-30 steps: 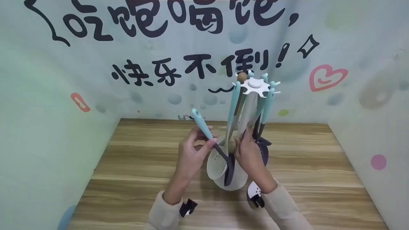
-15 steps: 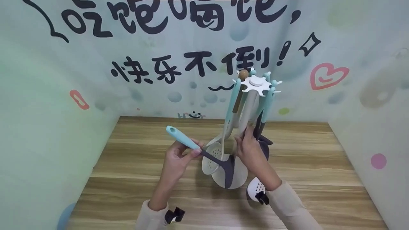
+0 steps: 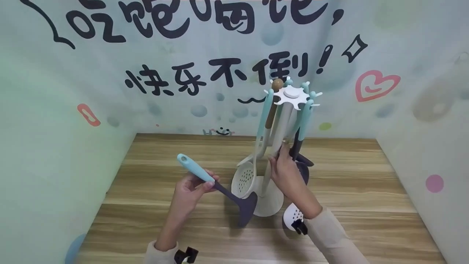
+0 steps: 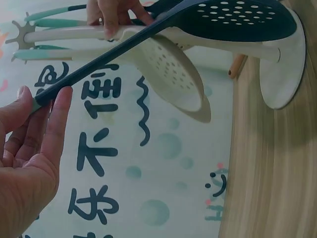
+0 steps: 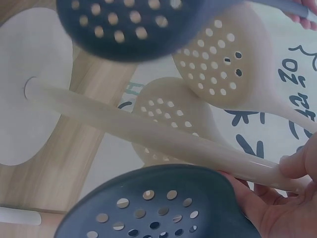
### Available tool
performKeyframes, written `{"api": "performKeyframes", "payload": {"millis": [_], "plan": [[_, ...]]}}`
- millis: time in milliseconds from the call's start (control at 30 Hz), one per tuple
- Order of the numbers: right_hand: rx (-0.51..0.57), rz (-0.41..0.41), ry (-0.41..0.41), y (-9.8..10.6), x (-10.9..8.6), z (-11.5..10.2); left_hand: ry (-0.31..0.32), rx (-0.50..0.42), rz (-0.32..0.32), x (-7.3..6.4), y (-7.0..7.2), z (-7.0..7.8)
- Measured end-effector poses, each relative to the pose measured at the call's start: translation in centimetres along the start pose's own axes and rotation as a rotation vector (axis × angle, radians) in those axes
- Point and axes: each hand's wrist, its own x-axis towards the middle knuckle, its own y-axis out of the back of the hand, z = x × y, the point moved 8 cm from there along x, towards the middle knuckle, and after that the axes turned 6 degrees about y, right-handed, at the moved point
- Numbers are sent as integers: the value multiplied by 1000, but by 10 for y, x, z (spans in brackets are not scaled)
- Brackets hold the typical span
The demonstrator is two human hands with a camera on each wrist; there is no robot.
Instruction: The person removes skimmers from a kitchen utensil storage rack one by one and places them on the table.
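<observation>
My left hand (image 3: 188,192) pinches a dark skimmer (image 3: 248,209) where its light-blue handle (image 3: 196,168) meets the dark shaft. In the left wrist view the perforated head of this skimmer (image 4: 237,21) shows clearly, apart from the rack. My right hand (image 3: 287,176) grips the pale pole (image 3: 283,128) of a utensil rack, its thumb on the pole in the right wrist view. The rack has a white notched top (image 3: 292,95) and a round base (image 3: 269,207). A cream skimmer (image 3: 243,179) hangs at its left; another dark skimmer (image 5: 158,208) hangs near my right hand.
More utensils with light-blue handles and one with a brown handle (image 3: 270,117) hang around the rack. A white perforated piece (image 3: 292,216) shows beside the right sleeve, partly hidden. The wooden tabletop (image 3: 154,157) meets printed cloth walls (image 3: 234,110) at the back and sides.
My left hand has moved left and down, drawing the dark skimmer away from the rack; its head now hangs left of the base. The right hand stays on the pole.
</observation>
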Motion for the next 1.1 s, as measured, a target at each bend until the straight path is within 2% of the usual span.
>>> {"api": "performKeyframes", "payload": {"millis": [133, 433, 633, 833, 967, 1100], "plan": [[8, -16, -10, -1, 1, 0, 16, 20, 20, 0, 11, -3], [6, -4, 19, 0, 2, -2, 3, 107, 134, 5, 29, -3], [3, -15, -12, -1, 2, 0, 0, 167, 214, 14, 30, -4], [12, -11, -16, -1, 2, 1, -72, 331, 286, 27, 25, -5], [-9, 28, 32, 0, 1, -2, -100, 345, 270, 37, 20, -12], [-23, 54, 60, 1, 1, -3, -71, 326, 239, 45, 17, -25]]}}
